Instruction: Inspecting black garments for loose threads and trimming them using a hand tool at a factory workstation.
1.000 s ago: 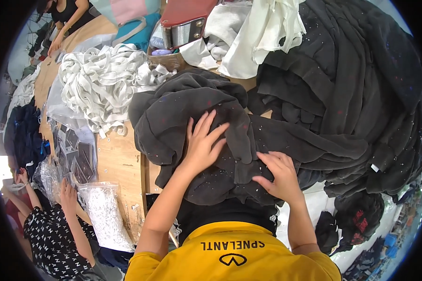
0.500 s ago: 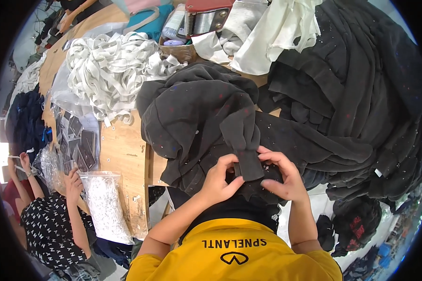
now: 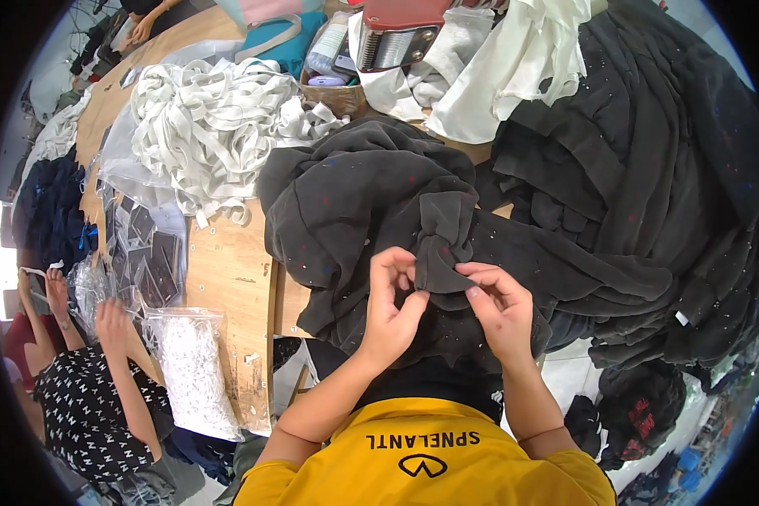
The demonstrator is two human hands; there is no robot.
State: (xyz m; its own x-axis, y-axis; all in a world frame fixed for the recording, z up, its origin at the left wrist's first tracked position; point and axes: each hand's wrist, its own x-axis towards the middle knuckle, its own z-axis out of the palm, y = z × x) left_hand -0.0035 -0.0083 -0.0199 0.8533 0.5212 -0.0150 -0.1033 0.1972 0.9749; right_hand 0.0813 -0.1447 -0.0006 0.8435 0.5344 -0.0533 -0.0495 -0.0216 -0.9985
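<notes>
A dark grey fleece garment (image 3: 346, 198) lies bunched in front of me, flecked with bits of lint. From it a narrow folded end (image 3: 441, 268) of the same cloth points toward my body. My left hand (image 3: 392, 312) pinches the left corner of this end between thumb and fingers, the other fingers curled. At the opposite corner my right hand (image 3: 504, 316) grips the cloth with thumb and forefinger. The edge is stretched between both hands, just above the rest of the garment. Parts of the fingertips are hidden by the fold.
More dark grey cloth (image 3: 624, 143) is heaped at the right. White strips (image 3: 202, 126) are piled at the far left, near a red metal device (image 3: 401, 34) and a basket (image 3: 337, 97). A plastic bag of white pieces (image 3: 196, 371) stands near a co-worker in a patterned top (image 3: 93, 413).
The folded end has turned and spread, its edge now drawn out sideways. My right hand has closed from a loose curve onto its corner. The co-worker's hand at the left has moved.
</notes>
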